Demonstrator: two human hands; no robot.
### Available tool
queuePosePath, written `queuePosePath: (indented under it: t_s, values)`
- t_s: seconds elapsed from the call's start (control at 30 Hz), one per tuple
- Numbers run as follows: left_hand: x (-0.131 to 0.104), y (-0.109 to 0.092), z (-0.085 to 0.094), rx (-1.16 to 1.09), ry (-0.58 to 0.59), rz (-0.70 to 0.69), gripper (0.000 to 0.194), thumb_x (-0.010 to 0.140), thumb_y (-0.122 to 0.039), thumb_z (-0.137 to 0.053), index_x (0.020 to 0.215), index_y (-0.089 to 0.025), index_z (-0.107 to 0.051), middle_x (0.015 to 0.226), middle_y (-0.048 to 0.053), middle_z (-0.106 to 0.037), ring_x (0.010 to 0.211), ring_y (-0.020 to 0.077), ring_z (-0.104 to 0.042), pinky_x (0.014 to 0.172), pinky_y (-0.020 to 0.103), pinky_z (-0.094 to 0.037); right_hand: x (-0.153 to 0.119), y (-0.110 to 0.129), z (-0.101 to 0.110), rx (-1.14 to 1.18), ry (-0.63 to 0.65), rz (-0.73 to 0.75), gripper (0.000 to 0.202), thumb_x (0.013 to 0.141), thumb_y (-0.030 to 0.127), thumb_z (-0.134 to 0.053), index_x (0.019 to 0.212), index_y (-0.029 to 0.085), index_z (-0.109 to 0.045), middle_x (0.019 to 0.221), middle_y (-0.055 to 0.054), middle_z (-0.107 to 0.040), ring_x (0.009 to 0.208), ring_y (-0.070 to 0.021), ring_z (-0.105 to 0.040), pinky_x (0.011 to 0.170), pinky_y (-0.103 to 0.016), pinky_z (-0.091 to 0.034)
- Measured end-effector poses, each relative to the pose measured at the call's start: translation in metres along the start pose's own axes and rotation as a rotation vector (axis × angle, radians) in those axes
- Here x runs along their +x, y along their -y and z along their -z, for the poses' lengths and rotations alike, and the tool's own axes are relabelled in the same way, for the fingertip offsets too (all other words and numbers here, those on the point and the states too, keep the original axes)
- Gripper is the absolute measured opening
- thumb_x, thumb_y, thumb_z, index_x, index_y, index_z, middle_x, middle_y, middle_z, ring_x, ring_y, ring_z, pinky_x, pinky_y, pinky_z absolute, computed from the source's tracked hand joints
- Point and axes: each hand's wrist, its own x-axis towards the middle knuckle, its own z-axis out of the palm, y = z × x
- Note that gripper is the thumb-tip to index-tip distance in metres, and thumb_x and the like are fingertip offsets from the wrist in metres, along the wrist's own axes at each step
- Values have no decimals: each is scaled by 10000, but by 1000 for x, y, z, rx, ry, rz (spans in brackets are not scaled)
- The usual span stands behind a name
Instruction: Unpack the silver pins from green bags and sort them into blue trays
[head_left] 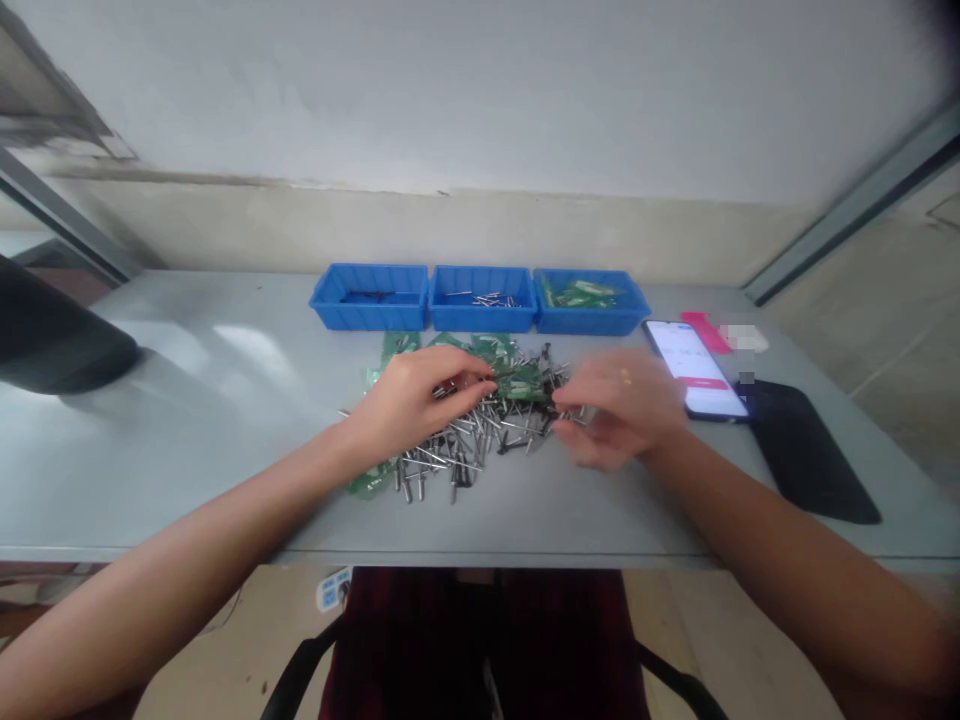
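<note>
A loose pile of silver blind rivets (442, 450), dark screws (512, 440) and green plastic packets (373, 483) lies in front of me. My left hand (420, 395) is over the pile, its thumb and fingers drawn together in a pinch. A thin dark piece seems to stick out at its fingertips, too small to name. At the pile's right edge is my right hand (622, 405), blurred by motion, with its fingers curved toward the dark screws. Whether it holds anything does not show.
Behind the pile stand three blue bins: the left bin (371, 318) has a few dark pieces, the middle bin (482, 319) silver rivets, the right bin (592, 321) green packets. Rightward lie a lit phone (694, 365) and a black flat object (814, 450). A dark cylinder (60, 330) is far left.
</note>
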Motion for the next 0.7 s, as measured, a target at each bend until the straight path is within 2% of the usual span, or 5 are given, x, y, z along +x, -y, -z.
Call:
queuePosePath:
  t_s: [0.13,0.27,0.37,0.5,0.7]
  values:
    - [0,1,-1,4,-17,-5,138,889,-305,-588,900,-186,-655,741,4,-676,683,122,-610,617,226,-459,0,-3,-9,-115,145,-121,112,815,181,-527,775,252,-604,520,45,-598,436,-102,-506,474,-261,-390]
    - [0,1,0,10,-10,-14,127,895,-290,-584,904,-185,-655,751,-1,-676,683,111,-604,607,215,-446,-3,-6,-19,-53,169,-222,112,861,202,-530,946,218,-601,613,42,-647,517,-94,-565,530,-229,-423]
    - [0,0,0,6,-8,-11,132,895,-292,-585,919,-186,-660,754,3,-678,686,115,-606,607,216,-445,-4,-7,-21,-44,220,-283,133,888,237,-527,1001,203,-590,637,36,-649,543,-98,-571,549,-227,-420]
    - [1,-2,1,11,-6,-4,138,894,-295,-582,915,-187,-667,758,7,-686,688,124,-613,622,224,-449,-6,-8,-20,-48,319,-295,146,923,261,-477,941,199,-608,679,11,-672,551,-107,-567,554,-240,-393]
    - [1,-2,1,19,-8,-18,125,893,-271,-590,922,-174,-664,758,0,-682,694,114,-612,616,214,-434,-7,-7,-20,-48,354,-308,159,937,253,-468,923,183,-610,697,4,-669,563,-106,-561,559,-241,-373]
